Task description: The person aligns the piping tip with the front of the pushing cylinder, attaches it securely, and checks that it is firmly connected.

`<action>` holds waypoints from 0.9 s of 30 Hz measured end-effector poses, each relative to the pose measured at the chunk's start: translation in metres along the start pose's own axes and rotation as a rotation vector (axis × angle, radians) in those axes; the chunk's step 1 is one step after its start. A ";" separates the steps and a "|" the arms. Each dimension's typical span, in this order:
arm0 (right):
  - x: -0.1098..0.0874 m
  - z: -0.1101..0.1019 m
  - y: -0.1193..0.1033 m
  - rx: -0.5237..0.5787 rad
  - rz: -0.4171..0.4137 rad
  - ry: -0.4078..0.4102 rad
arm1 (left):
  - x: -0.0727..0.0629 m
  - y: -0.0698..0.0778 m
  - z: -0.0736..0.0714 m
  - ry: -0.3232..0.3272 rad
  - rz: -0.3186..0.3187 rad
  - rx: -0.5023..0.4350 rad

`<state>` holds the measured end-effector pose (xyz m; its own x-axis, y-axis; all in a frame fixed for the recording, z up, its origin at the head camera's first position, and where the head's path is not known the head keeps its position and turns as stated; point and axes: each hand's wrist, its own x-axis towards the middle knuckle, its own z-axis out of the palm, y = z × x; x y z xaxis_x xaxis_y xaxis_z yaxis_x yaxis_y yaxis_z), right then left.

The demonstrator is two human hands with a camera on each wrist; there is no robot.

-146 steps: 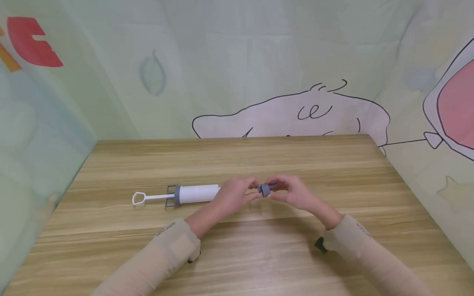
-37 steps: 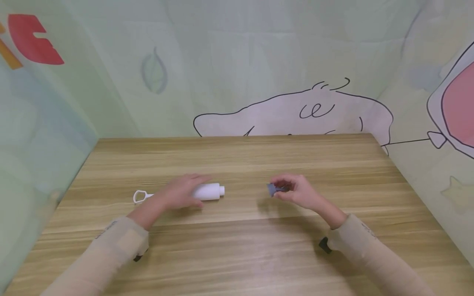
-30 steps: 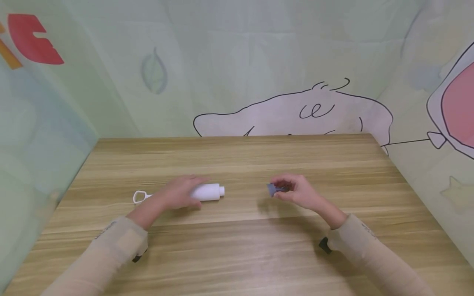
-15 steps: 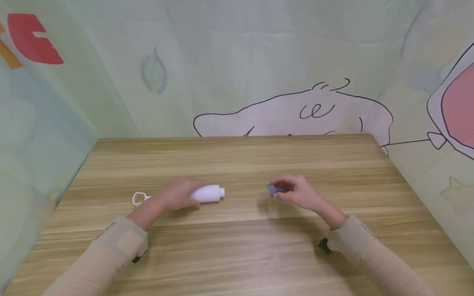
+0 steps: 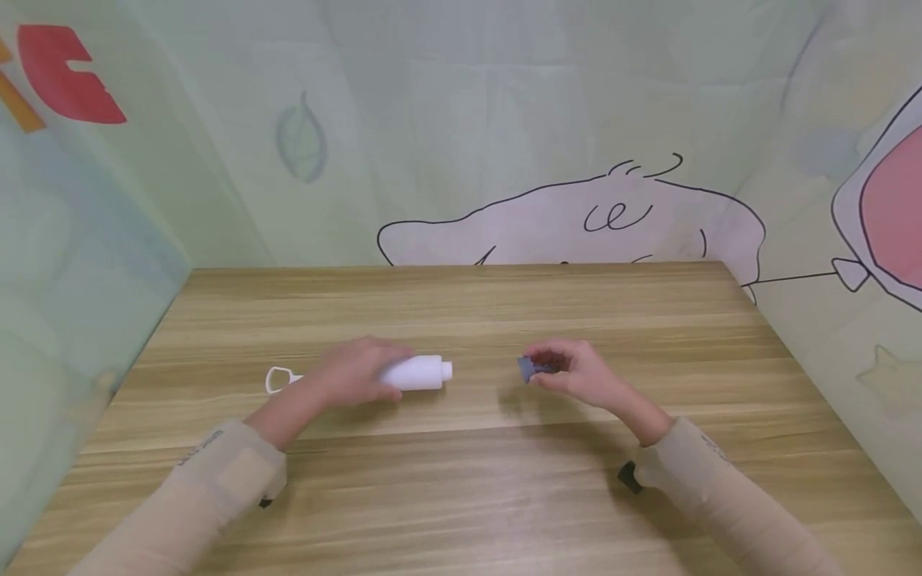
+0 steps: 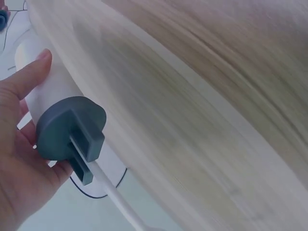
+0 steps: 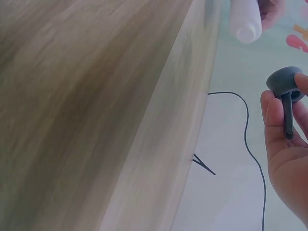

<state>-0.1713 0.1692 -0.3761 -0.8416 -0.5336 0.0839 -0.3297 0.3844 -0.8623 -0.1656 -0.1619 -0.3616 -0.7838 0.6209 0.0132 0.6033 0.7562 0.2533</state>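
Note:
My left hand (image 5: 353, 374) grips the white barrel of a large syringe (image 5: 419, 374), which lies sideways with its narrow tip facing right. A grey collar (image 6: 54, 130) with two finger bars closes the barrel's near end in the left wrist view, and a white plunger rod (image 6: 118, 202) comes out of it. In the head view my hand covers that collar, while the plunger's ring handle shows at the left. My right hand (image 5: 585, 382) pinches a small grey nozzle cap (image 7: 284, 79) with a thin stem, its wide end turned toward the syringe tip, a gap apart.
Both hands work over a wood-grain table (image 5: 461, 308). A printed cloth backdrop (image 5: 461, 144) rises behind the table and along both sides.
Earlier both hands were together at the nozzle cap. My left hand then went left to the syringe; in the last half second the syringe has shifted slightly right. My right hand stays nearly still.

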 end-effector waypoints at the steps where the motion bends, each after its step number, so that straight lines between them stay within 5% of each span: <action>1: 0.000 0.000 0.000 -0.005 -0.003 -0.002 | 0.001 0.002 0.000 0.001 0.006 0.002; 27: 0.020 0.025 -0.007 0.003 -0.036 -0.009 | 0.016 0.034 0.002 0.025 0.082 -0.042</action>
<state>-0.1750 0.1372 -0.3812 -0.8254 -0.5536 0.1107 -0.3586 0.3625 -0.8602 -0.1578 -0.1260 -0.3549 -0.7359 0.6745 0.0592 0.6590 0.6936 0.2909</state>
